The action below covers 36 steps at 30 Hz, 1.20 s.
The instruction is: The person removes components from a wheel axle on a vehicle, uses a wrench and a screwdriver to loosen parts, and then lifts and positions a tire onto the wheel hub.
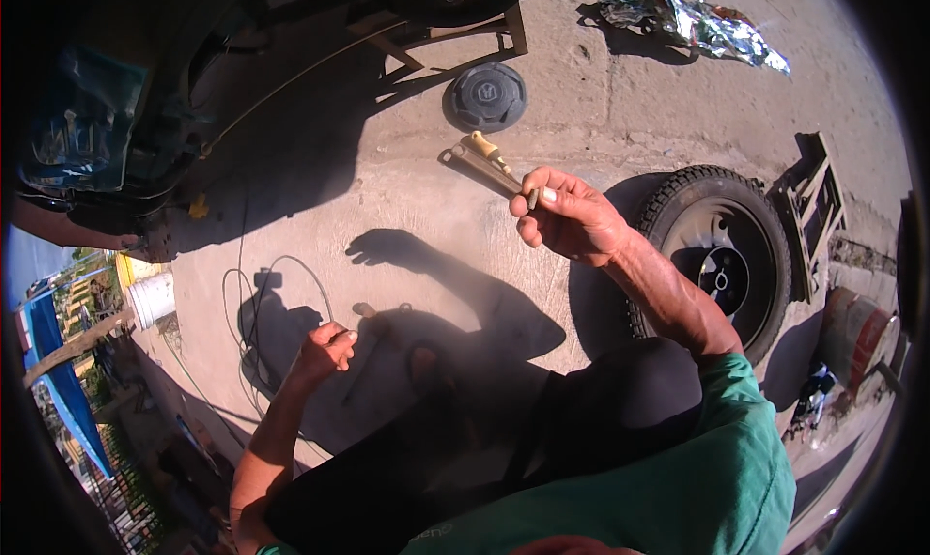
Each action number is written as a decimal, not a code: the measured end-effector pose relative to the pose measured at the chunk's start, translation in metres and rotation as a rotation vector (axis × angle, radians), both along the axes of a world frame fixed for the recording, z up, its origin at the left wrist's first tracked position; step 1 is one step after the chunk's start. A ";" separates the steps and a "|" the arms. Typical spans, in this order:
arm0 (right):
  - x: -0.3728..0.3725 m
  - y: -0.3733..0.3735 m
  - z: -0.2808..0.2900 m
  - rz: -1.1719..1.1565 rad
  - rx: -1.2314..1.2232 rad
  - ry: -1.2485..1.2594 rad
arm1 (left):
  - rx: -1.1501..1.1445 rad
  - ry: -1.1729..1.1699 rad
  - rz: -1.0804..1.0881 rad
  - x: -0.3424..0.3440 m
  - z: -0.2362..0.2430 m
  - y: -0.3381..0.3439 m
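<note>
My right hand (562, 211) is pinched on a small dull metal piece (533, 197), seemingly a bolt. Just beyond it, a flat spanner (489, 170) and a pale yellow-handled tool (483, 144) appear to lie on the concrete, partly behind my fingers. Lower left, my left hand (327, 348) is curled closed; I cannot make out whether anything is in it. A thin looped hose or cable (295, 259) runs on the ground behind that hand. At my right lies a wheel with a black rim and tyre (678, 201), partly behind my forearm.
A dark round cap (487, 97) sits ahead, near a wooden stand (513, 34) under machinery (116, 119). Crumpled foil (697, 27) lies upper right. A wooden frame (809, 216) and rusty drum (852, 342) are right; buckets (150, 298) and a blue tarp (53, 361) are left.
</note>
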State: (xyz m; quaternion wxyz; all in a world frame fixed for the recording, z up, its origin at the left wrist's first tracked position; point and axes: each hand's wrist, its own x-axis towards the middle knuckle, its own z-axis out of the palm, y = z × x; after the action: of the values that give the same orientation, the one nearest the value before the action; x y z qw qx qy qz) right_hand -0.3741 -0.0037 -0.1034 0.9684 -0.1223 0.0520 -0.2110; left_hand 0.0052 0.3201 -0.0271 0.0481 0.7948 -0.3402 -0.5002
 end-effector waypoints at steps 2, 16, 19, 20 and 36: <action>-0.004 0.000 0.001 -0.009 -0.004 -0.013 | 0.094 0.075 0.254 -0.009 0.007 -0.015; 0.002 -0.011 -0.029 -0.027 -0.103 0.183 | 0.086 0.070 0.219 -0.007 0.009 -0.021; 0.005 -0.028 -0.063 0.036 -0.012 0.355 | 0.085 0.074 0.227 -0.005 0.006 -0.017; 0.007 -0.034 -0.077 0.044 -0.003 0.414 | 0.089 0.070 0.235 -0.004 0.006 -0.013; -0.009 -0.041 -0.158 0.076 -0.623 0.751 | 0.036 0.177 0.384 -0.002 0.010 0.013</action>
State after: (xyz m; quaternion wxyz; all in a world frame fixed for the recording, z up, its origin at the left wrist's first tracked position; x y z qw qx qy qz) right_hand -0.3831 -0.0443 -0.2619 0.8072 -0.4755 0.3277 -0.1221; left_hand 0.0032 0.3334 -0.0168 0.1580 0.7987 -0.1681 -0.5557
